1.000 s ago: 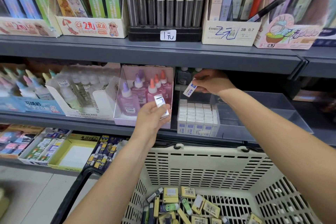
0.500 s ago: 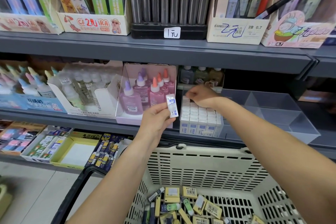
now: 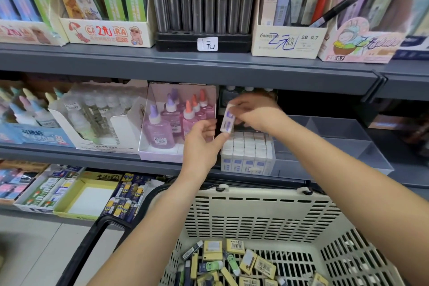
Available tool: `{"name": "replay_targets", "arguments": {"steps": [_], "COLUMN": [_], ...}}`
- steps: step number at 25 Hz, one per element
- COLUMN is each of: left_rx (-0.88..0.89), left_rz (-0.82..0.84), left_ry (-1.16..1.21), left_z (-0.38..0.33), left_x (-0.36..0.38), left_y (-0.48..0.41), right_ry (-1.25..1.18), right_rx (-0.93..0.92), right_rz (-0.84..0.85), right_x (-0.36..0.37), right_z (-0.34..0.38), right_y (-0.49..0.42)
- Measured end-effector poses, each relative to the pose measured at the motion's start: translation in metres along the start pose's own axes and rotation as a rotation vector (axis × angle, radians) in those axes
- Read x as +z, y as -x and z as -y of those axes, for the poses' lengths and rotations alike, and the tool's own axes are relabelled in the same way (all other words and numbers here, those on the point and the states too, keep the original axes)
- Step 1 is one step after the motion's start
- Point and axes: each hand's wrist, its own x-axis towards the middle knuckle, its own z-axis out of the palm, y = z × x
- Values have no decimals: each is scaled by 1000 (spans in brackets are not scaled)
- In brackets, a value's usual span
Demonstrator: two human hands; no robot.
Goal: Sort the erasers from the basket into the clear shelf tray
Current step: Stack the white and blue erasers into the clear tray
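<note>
The left hand [image 3: 201,144] and right hand [image 3: 256,114] both pinched one small white, purple-labelled eraser [image 3: 228,119] over the clear plastic shelf tray [image 3: 343,144]; a mistimed release might have dropped it.

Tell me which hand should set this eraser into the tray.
Right. The right hand hovers over the stacked erasers in the clear tray and pinches the top of the eraser; the left hand sits beside the pink glue box, holding only its lower end.
</note>
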Motion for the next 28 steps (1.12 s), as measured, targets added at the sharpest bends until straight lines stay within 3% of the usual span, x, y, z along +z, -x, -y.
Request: {"name": "replay_targets", "arguments": {"steps": [3, 7, 12, 17, 21, 24, 26, 28], "left_rx": [-28, -47, -37, -36, -29, 96, 123, 80], "left_rz": [42, 121, 119, 133, 88, 2, 62, 239], "left_ry": [-105, -235, -233, -194, -183, -86, -17, -80], "left_z": [9, 23, 29, 29, 20, 10, 11, 24], "left_x": [2, 7, 10, 9, 2, -8, -6, 7], "left_y": [5, 14, 17, 19, 28, 57, 86, 116], "right_ry": [198, 267, 90, 76, -71, -408, -538, -525], "right_rx": [-15, -47, -11, -17, 15, 29, -60, -50], "right_rz": [-131, -43, 126, 203, 88, -143, -195, -94], "right_x": [-8, 18, 38, 34, 24, 9, 5, 12], "right_z": [-17, -30, -45, -54, -53, -52, -61, -77], "right_y": [-19, -33, -38, -43, -27, 29, 87, 145]}}
